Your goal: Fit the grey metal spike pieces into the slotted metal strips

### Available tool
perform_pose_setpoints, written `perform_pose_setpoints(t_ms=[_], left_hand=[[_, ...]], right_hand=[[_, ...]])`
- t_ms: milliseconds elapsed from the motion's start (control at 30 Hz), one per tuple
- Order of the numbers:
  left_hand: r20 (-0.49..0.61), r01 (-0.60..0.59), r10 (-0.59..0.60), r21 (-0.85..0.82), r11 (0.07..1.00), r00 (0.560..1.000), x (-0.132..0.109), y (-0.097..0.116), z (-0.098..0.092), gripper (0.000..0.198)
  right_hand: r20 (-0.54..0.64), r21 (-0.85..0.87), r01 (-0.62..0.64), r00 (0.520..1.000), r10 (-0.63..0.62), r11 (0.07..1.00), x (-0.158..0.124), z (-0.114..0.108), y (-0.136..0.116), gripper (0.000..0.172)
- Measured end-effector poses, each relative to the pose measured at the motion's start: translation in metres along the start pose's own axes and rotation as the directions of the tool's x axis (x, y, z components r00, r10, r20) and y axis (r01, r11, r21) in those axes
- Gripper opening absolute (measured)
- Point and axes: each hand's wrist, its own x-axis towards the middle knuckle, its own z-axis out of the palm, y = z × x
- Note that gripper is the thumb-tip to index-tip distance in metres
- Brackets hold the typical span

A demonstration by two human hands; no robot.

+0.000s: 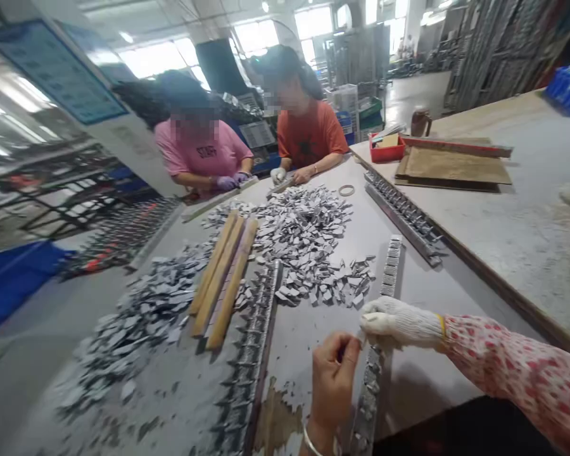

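Lying at 9 o'clock is a blue sheet (19, 278), followed by loose grey pieces (161, 294) with wooden sticks (232, 285) on them at 8 o'clock, and a spiked strip (261, 335) between 6 and 7. At 5 o'clock the bare left hand (332, 380) has its fingers curled narrow, though I cannot tell whether it holds anything, just beside a metal bar (390, 272) running from 3 to 5 o'clock. At 4 o'clock the gloved right hand (396, 324) bunches its fingers over that bar, its grip unclear, and another bar (401, 218) lies at 3.
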Motion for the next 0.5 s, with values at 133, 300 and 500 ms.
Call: perform_pose_setpoints(t_ms=[133, 300, 500], left_hand=[[0.114, -0.04, 0.082, -0.327, 0.944, 0.99, -0.026, 0.012, 0.01, 0.046], [0.047, -0.09, 0.099, -0.172, 0.981, 0.994, -0.031, 0.016, 0.018, 0.055], [0.087, -0.281, 0.271, 0.44, 0.853, 0.959, -0.032, 0.021, 0.015, 0.03]], right_hand=[[0.268, 0.218, -0.132, 0.961, 0.071, 0.967, -0.023, 0.017, -0.003, 0.042], [0.177, 0.216, -0.129, 0.98, 0.091, 0.968, -0.042, 0.017, 0.011, 0.046], [0.013, 0.008, -0.073, 0.997, 0.073, 0.997, -0.043, 0.009, 0.04, 0.048]])
